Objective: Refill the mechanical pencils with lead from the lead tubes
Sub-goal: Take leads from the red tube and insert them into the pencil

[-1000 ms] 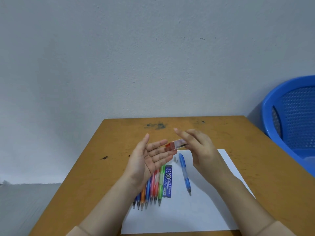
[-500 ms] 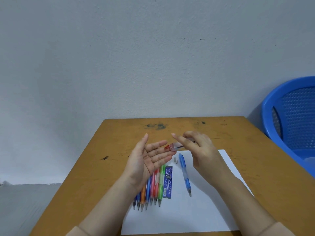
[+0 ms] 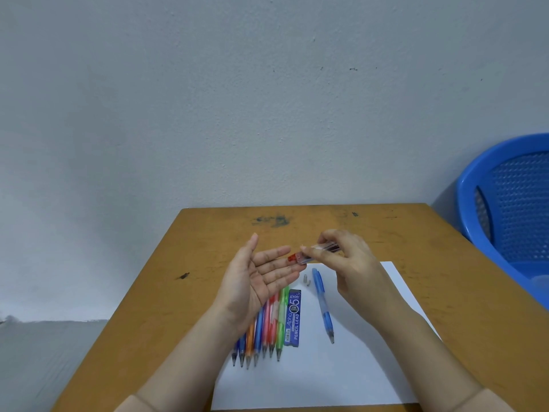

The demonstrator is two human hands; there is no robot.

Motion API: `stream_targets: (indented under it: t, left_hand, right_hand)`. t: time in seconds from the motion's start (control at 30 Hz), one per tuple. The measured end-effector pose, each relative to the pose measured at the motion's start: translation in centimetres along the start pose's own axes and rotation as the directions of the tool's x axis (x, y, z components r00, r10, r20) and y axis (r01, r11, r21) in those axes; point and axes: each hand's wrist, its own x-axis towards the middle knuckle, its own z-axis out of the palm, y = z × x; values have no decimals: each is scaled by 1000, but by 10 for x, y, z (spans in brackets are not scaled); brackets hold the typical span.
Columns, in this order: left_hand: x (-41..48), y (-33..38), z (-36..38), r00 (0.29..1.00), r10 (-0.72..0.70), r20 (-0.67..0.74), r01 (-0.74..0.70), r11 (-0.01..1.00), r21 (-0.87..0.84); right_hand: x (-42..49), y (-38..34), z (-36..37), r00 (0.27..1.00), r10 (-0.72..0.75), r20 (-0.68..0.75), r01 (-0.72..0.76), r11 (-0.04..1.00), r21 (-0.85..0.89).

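Soft even light, faint shadows, wide-angle warp at edges, pic sharp.

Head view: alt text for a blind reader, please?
A right hand holds a clear lead tube, red end toward the open left hand. On white paper below lie coloured pencils, a blue lead case and one blue pencil.

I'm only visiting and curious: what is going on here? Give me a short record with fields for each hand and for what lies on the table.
Left hand: open, palm up, no lead visible on it
Right hand: pinches the clear lead tube, red end tilted toward the left palm
Blue pencil: lies alone on the white paper
Grey parts: small, beside that pencil's top end
Pencil row: side by side, partly under the left hand
Blue lead case: flat, right of the row
Likely stage: tipping lead out
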Motion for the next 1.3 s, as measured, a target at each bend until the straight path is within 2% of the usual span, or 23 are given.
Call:
stream_targets:
  t: [0.57, 0.67, 0.77, 0.9, 1.03, 1.1, 1.17, 1.3]
  left_hand:
    - [2, -1, -2, 999, 18, 34, -18, 1000, -8]
    - [4, -3, -2, 995, 95, 10, -95, 992, 82]
    - [2, -5, 0, 970, 241, -33, -227, 946, 230]
    - [2, -7, -3, 899, 437, -34, -359, 778, 516]
    - [5, -13, -10, 754, 646, 121, -493, 436, 753]
    - [7, -14, -14, 640, 726, 252, -558, 214, 801]
    - [10, -15, -18, 553, 755, 352, -592, 59, 804]
    - [14, -16, -20, 490, 769, 410, -590, -53, 806]
  right_hand:
    - [0, -2, 0, 999, 33, 7, -33, 997, 76]
    - [0, -1, 0, 998, 57, 10, -58, 992, 110]
    - [1, -1, -1, 997, 78, -7, -76, 987, 140]
    - [1, 0, -1, 992, 114, -45, -104, 978, 183]
    - [1, -1, -1, 991, 122, -48, -110, 974, 197]
    - [2, -1, -2, 992, 119, -45, -109, 976, 187]
    - [2, -2, -2, 992, 114, -46, -104, 978, 183]
    - [2, -2, -3, 992, 111, -51, -100, 978, 183]
